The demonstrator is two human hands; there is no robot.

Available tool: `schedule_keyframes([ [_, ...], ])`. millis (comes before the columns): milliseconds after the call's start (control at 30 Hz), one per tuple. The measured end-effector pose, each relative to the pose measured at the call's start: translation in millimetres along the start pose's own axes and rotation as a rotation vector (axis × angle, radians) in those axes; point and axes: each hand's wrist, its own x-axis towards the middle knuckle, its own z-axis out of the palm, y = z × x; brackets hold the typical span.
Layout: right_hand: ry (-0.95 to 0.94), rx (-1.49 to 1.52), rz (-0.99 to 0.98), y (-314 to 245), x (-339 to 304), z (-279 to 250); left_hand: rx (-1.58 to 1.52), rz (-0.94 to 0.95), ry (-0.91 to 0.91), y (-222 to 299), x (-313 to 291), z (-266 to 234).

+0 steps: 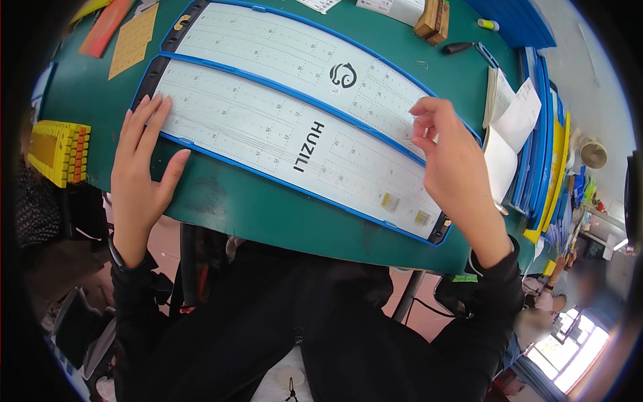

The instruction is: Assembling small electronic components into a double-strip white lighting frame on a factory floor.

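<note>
A long flat case (pixel 228 110) lies opened out on the green table, its two white panels edged in blue with black end pieces. Fine thread-like lines run lengthwise over the near panel. Two small patches of yellowish strokes (pixel 390 202) show near its right end. My left hand (pixel 142 161) rests with fingers stretched out on the left end of the near panel, thumb apart. Over the right part of the case, my right hand (pixel 445 144) has its thumb and fingertips pinched together. Whatever they may hold is too fine to make out.
An open notebook (pixel 502 151) lies at the right beside stacked blue trays (pixel 536 141). Behind stand a wooden block (pixel 432 21) and a dark-handled tool (pixel 462 47). Yellow racks (pixel 57 153) sit at the left edge; tan card (pixel 134 41) lies far left.
</note>
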Motion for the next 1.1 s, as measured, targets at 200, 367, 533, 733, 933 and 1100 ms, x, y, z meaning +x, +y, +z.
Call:
schedule_keyframes([
  [200,-0.008,0.263,0.026,-18.7,-35.4,-3.4,-0.237,0.245,-0.236,61.5,27.7,-19.5],
  [367,-0.053,0.171,-0.003,-22.6,-44.4,2.3,-0.357,0.53,-0.439,127.6,47.7,8.9],
  [533,0.013,0.124,-0.04,-20.3,-52.4,7.2,-0.367,0.674,-0.463,146.1,46.6,26.5],
  [733,0.052,0.215,0.42,17.6,-101.1,-47.3,-0.301,0.658,-0.459,146.2,45.5,33.6],
  [933,-0.017,0.119,0.516,55.6,-173.7,-49.7,-0.312,0.671,-0.394,145.3,51.0,35.7],
  [1100,0.019,0.068,0.487,76.5,-177.3,-36.7,-0.348,0.639,-0.357,143.8,57.7,40.6],
])
